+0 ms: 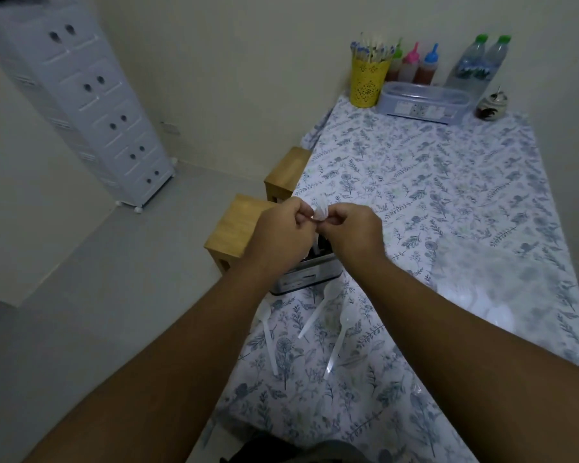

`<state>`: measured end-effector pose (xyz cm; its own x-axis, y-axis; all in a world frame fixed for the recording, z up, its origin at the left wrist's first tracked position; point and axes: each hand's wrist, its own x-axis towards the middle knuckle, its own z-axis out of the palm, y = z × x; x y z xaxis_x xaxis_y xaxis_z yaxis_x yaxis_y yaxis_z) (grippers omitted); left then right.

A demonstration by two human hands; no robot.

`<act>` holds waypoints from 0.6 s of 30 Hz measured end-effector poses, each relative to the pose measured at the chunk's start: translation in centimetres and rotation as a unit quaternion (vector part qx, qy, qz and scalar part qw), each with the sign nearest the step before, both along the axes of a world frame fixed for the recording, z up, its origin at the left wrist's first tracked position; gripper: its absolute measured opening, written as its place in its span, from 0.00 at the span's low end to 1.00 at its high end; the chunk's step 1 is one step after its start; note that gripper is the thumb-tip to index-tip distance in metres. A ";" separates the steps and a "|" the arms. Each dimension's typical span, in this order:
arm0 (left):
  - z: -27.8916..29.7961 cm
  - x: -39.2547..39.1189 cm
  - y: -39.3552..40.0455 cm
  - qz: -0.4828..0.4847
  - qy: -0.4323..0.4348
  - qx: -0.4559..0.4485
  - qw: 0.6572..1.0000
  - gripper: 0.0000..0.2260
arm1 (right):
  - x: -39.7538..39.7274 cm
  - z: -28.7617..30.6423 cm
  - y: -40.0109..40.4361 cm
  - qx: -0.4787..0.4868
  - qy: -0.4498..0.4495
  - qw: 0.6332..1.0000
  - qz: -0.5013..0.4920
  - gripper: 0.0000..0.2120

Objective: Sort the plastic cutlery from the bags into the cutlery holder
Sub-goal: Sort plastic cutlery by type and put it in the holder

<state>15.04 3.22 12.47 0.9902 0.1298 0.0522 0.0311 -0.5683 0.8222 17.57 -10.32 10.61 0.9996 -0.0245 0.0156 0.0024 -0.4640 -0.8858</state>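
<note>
Dim room with cream walls (234, 78) and pale grey floor (81, 295); a white drawer tower (91, 105) stands left, two wooden stools (238, 228) beside the floral-clothed desk (448, 195)

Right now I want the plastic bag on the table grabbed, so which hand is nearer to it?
Right. The right hand is up above the cutlery holder, left of the bag; the left hand is farther left still. Both pinch a small bunch of white cutlery.
</note>
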 end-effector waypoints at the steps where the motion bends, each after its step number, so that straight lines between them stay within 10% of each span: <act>1: -0.6 0.1 0.1 -0.013 0.016 0.028 0.999 0.06 | 0.0 -0.7 0.1 -0.026 0.002 1.000 0.011 0.13; 6: -2.0 0.7 1.2 -0.035 0.009 0.184 0.982 0.13 | 0.0 -2.7 0.2 -0.220 0.016 0.973 0.067 0.19; 11: -2.3 -4.1 2.8 0.090 -0.051 0.058 0.993 0.04 | -3.3 -2.7 -1.7 -0.128 0.002 0.991 0.045 0.07; 18: -14.8 -11.3 3.9 0.121 0.257 0.096 0.954 0.13 | -10.2 -8.2 -3.3 -0.062 0.198 0.978 0.029 0.15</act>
<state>3.74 7.08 -2.35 0.8331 0.3955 -0.3867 0.5524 -0.6319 0.5437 7.32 -13.57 2.37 0.9271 0.0104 -0.3745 -0.3004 -0.5769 -0.7596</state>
